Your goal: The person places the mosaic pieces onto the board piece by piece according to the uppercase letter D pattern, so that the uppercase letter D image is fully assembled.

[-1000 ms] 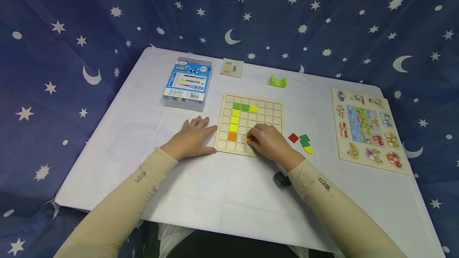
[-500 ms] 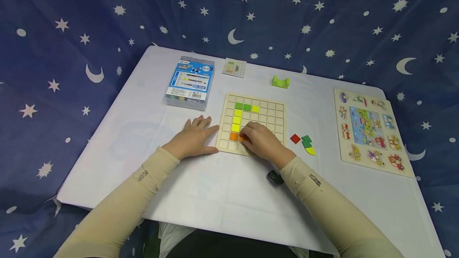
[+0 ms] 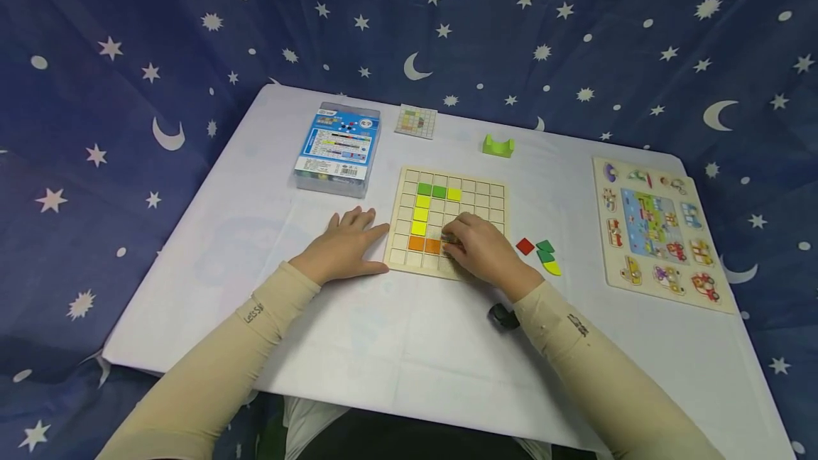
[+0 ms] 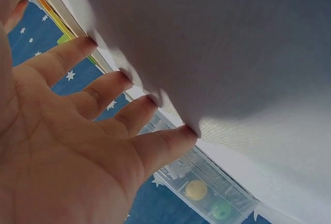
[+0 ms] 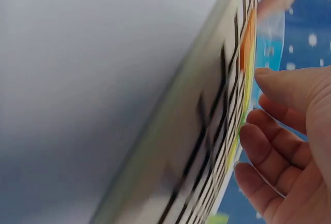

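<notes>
Board of pale wood (image 3: 483, 199), square and ruled into small cells, flat on the white cloth-covered table (image 3: 358, 346), between left hand (image 3: 341, 243) and right hand (image 3: 482, 248). On it, two flat green square tiles (image 3: 424, 189) and one yellow square tile (image 3: 454, 194) in a row, three more yellow square tiles (image 3: 420, 214) running down in a column, then two orange square tiles (image 3: 432, 246) side by side at the foot. Main risk, as judged: orange tiles knocked askew by a low sweep of the right fingertips, so close beside. Also possible: a slip of the whole board over the cloth under a sideways push, with only the left index fingertip at its left edge, touching or just short, cannot tell which. Likewise a scatter of red square tile (image 3: 525, 246), two small green tiles (image 3: 545, 246) and yellow curved-edged tile (image 3: 552, 268) beyond the right edge, if brushed. On the right, thumb apart from loosely bent fingers, nothing seen between; contact with the board unclear. On the left, fingers spread, clamped on nothing, tips resting on the cloth.
</notes>
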`<act>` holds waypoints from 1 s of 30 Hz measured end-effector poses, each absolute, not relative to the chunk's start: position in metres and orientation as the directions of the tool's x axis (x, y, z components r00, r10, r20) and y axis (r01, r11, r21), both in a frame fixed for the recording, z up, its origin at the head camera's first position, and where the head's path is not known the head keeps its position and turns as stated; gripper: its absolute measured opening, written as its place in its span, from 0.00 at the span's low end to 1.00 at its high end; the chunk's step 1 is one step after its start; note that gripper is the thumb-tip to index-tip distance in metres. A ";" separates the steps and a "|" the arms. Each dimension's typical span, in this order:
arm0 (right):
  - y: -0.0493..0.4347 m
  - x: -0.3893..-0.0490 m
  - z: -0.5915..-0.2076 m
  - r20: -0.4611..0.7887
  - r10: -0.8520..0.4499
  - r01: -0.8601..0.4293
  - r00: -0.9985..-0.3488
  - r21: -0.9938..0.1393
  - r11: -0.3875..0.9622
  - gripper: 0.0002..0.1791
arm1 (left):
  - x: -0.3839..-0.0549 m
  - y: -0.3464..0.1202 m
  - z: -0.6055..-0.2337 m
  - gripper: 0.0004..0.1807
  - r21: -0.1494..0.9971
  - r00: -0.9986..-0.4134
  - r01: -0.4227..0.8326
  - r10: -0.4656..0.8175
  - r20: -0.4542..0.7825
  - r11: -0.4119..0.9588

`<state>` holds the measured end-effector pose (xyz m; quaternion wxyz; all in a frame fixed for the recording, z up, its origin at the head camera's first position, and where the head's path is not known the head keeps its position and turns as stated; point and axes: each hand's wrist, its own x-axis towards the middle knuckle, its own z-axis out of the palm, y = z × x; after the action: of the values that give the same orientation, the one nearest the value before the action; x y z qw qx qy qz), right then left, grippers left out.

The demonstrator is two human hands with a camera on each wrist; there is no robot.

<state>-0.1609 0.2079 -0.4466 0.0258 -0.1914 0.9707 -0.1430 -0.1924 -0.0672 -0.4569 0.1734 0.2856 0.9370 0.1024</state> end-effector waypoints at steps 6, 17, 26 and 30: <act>0.261 -0.155 -0.448 0.015 -0.248 -0.243 -0.969 -0.259 0.935 0.15 | -0.192 -0.068 -0.458 0.45 0.292 -0.779 0.495 0.567 -0.268 0.818; 0.334 -0.132 -0.448 -0.097 -0.001 0.021 -0.995 -0.228 0.974 0.25 | -0.193 -0.068 -0.456 0.46 0.300 -0.772 0.502 0.577 -0.267 0.811; 0.358 -0.108 -0.437 -0.280 0.090 0.149 -0.956 -0.196 0.969 0.29 | -0.194 -0.067 -0.457 0.46 0.298 -0.772 0.503 0.577 -0.267 0.811; 0.358 -0.104 -0.433 -0.368 0.106 0.178 -0.924 -0.167 0.970 0.26 | -0.194 -0.067 -0.459 0.46 0.299 -0.774 0.497 0.572 -0.271 0.815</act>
<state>-0.1039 0.3578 -0.4330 0.1811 0.0728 0.9757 -0.0993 -0.1943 -0.0671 -0.4587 0.1770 0.2854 0.9360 0.1058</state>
